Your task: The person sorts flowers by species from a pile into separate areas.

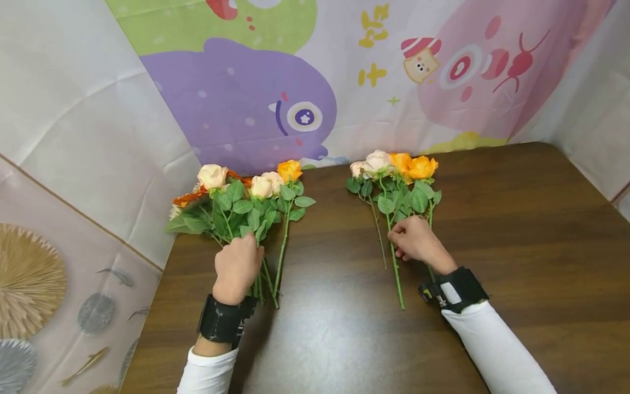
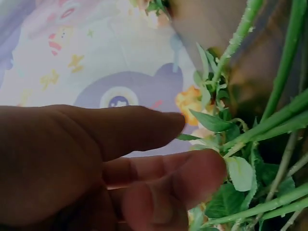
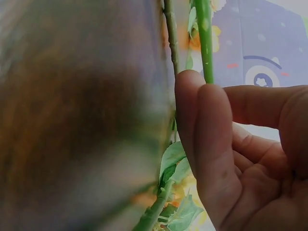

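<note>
On the left of the table lies a bunch of artificial-looking flowers: cream roses (image 1: 213, 176), an orange rose (image 1: 289, 170) and rust-orange blooms (image 1: 189, 197). My left hand (image 1: 238, 268) is over its stems, just below the leaves. In the left wrist view, a gap separates the thumb from the bent fingers (image 2: 204, 171), with a leaf (image 2: 211, 120) beside the fingertips. My right hand (image 1: 417, 241) pinches the green stem (image 3: 206, 43) of a pale pink rose (image 1: 379, 162) between thumb and fingers. Orange roses (image 1: 421, 167) and a smaller pink rose (image 1: 357, 168) lie around it.
Both bunches lie on a brown wooden table (image 1: 334, 328), blooms toward its back edge. A cartoon-printed cloth (image 1: 236, 104) hangs behind. Pale cloth (image 1: 98, 109) borders the table on the left. A thin loose stem (image 1: 379, 232) lies left of the pinched one.
</note>
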{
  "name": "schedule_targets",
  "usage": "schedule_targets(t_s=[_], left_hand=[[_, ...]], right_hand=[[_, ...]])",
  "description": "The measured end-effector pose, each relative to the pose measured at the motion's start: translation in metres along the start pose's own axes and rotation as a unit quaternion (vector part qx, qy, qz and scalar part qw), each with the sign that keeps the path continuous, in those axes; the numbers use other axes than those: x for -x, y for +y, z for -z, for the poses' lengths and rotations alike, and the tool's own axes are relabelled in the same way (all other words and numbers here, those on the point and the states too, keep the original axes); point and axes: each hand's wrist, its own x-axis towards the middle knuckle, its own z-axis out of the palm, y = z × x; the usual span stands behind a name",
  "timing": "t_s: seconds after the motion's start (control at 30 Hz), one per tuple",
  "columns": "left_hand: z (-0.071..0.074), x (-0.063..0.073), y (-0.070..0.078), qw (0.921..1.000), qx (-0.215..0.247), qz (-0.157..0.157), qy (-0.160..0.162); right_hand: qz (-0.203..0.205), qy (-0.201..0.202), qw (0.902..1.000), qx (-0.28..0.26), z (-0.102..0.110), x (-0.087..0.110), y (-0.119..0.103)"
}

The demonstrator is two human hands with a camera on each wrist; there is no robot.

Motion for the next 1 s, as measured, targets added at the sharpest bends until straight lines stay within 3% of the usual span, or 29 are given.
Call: schedule_targets(t_s=[0.17,0.63,1.0], left_hand=[[-0.003,-0.004,0.0,0.9987,0.003,0.021,-0.047],[-0.008,-0.005,0.001,0.9954,-0.01,0.007,-0.095],[-0.019,-0.002,0.016,0.9899,0.007,-0.034,-0.137]], right_hand=[[-0.004,-0.005,1.0,0.002,0.0,0.0,0.001],[0.001,-0.015,0.9997,0.021,0.005,0.002,0.0],[0.045,0.045,0.9964,0.055,0.018,0.017,-0.018]])
